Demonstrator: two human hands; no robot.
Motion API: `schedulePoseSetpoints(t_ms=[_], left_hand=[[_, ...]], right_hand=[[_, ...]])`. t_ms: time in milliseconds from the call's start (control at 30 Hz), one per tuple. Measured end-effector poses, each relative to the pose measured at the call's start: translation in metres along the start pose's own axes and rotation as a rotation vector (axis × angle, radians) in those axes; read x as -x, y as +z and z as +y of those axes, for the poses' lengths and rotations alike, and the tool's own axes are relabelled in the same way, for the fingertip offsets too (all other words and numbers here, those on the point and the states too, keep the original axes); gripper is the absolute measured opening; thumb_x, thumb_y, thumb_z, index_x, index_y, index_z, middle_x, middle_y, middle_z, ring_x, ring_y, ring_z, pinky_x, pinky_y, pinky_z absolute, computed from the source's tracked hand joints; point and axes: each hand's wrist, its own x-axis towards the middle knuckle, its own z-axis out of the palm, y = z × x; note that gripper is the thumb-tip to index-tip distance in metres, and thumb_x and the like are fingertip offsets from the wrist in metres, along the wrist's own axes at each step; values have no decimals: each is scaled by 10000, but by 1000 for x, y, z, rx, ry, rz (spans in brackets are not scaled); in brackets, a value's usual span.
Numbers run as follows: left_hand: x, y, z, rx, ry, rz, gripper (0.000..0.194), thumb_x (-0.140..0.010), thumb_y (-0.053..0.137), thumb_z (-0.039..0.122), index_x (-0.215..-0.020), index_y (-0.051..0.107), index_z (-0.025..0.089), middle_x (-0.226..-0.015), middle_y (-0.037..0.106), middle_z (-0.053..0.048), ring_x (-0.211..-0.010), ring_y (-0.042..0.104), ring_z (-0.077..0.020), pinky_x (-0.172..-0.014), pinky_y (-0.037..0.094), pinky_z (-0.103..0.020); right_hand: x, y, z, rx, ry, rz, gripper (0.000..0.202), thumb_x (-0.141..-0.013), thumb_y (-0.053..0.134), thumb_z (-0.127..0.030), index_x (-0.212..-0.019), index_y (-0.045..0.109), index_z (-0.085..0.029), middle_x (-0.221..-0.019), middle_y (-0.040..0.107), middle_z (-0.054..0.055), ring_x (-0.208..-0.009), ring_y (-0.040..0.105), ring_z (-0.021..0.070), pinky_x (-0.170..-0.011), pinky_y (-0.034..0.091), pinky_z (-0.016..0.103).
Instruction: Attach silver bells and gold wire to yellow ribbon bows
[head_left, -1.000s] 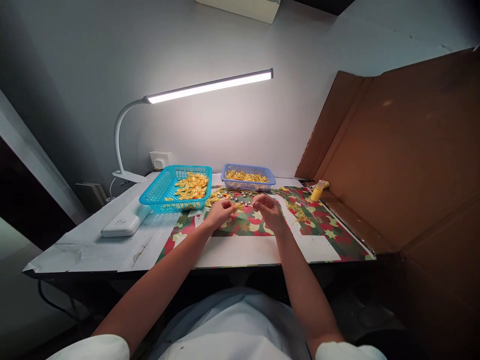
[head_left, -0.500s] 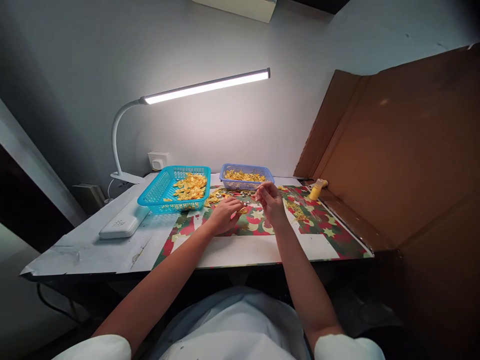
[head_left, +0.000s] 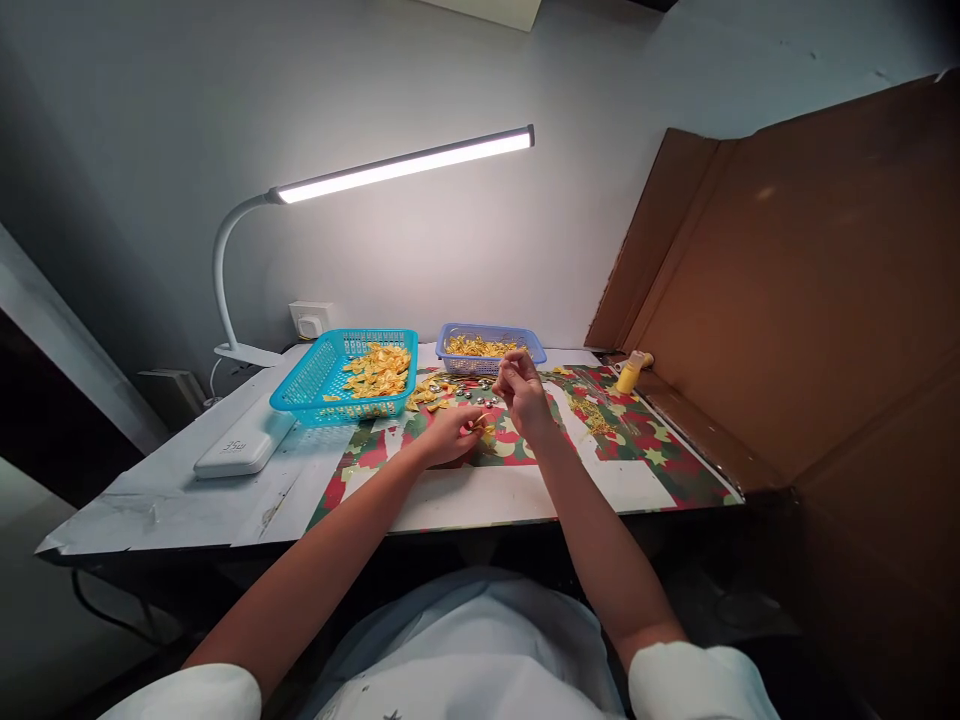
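My left hand (head_left: 450,437) is closed low over the patterned sheet, pinching a gold ribbon piece (head_left: 486,427) whose loops stick out past the fingertips. Higher and to the right, my right hand (head_left: 525,398) is raised with thumb and fingers pressed together. Whatever sits in that pinch is too small to make out. Between and behind the hands lie small silver bells (head_left: 489,402) and loose gold ribbon pieces (head_left: 433,402). A turquoise basket (head_left: 304,385) to the left holds a heap of gold bows (head_left: 379,370). Behind my right hand, a blue-violet basket (head_left: 491,365) contains thin gold pieces (head_left: 480,346).
A lamp (head_left: 405,165) shines over the white-covered table (head_left: 172,505). A white power bank (head_left: 244,445) lies left. On the camouflage-star sheet (head_left: 656,455) are gold strands (head_left: 592,415) and a yellow bottle (head_left: 628,375). A cardboard panel (head_left: 810,280) stands along the right side.
My left fingers have curled in, and the gold ribbon piece now shows at their tips. My right hand, still pinched, has shifted slightly up and left. The whole view has moved a little.
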Motion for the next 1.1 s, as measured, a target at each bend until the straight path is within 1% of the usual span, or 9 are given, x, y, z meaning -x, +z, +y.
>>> schedulePoseSetpoints(t_ms=[133, 233, 333, 433, 533, 700, 800, 900, 1100], left_hand=[[0, 1, -4, 136, -92, 34, 70, -692, 547, 235, -640, 553, 189, -613, 529, 16, -613, 464, -138, -597, 366, -244], [-2, 2, -6, 260, -162, 88, 154, -678, 594, 277, -593, 509, 181, -574, 475, 32, -560, 411, -114, -535, 321, -230], [-3, 2, -5, 402, -219, 153, 241, -689, 618, 327, -582, 459, 181, -556, 437, 47, -530, 385, -93, -512, 303, -222], [-4, 2, -2, 554, -255, 208, 286, -685, 640, 373, -600, 447, 179, -570, 461, 44, -543, 424, -89, -542, 347, -225], [-5, 2, 3, 697, -284, 236, 305, -660, 669, 393, -614, 457, 178, -575, 485, 40, -548, 458, -91, -569, 392, -237], [-7, -1, 10, 868, -310, 269, 319, -599, 731, 379, -617, 489, 172, -630, 538, 24, -609, 502, -97, -621, 432, -240], [-6, 0, 12, 926, -316, 270, 327, -580, 765, 362, -609, 503, 167, -644, 550, 18, -612, 495, -91, -613, 426, -230], [-6, 1, 13, 962, -314, 256, 329, -588, 779, 357, -608, 513, 164, -638, 543, 19, -607, 482, -89, -602, 418, -223], [-3, 0, 17, 1013, -328, 159, 364, -578, 800, 370, -607, 507, 156, -691, 556, 5, -615, 496, -85, -591, 432, -217]], right_hand=[[-2, 10, -5, 58, 24, -27, 260, -686, 691, -374, -739, 466, -255, -572, 319, -86, -488, 263, 75, -491, 318, 214], [5, 19, -8, 44, 12, -47, 276, -682, 696, -399, -737, 468, -253, -596, 338, -79, -506, 287, 76, -518, 342, 219], [20, 27, -8, -26, -3, -63, 272, -711, 688, -421, -749, 477, -252, -627, 366, -69, -526, 309, 80, -535, 350, 226], [40, 29, -6, -130, 6, -74, 252, -740, 694, -408, -765, 497, -254, -619, 353, -65, -548, 336, 87, -555, 358, 226], [61, 22, 0, -202, 13, -44, 248, -752, 700, -402, -766, 504, -251, -606, 332, -67, -552, 326, 90, -576, 366, 230], [83, -3, 17, -184, 84, 40, 223, -779, 687, -384, -772, 506, -253, -580, 292, -72, -534, 283, 98, -558, 355, 236], [86, -15, 22, -227, 107, 119, 229, -759, 709, -356, -766, 506, -248, -564, 268, -81, -513, 243, 89, -546, 343, 225], [86, -18, 24, -246, 140, 157, 245, -743, 715, -349, -764, 495, -242, -561, 266, -85, -504, 236, 86, -530, 333, 222], [80, -22, 28, -218, 236, 214, 311, -710, 726, -360, -730, 444, -229, -525, 244, -99, -477, 218, 79, -501, 318, 222]])
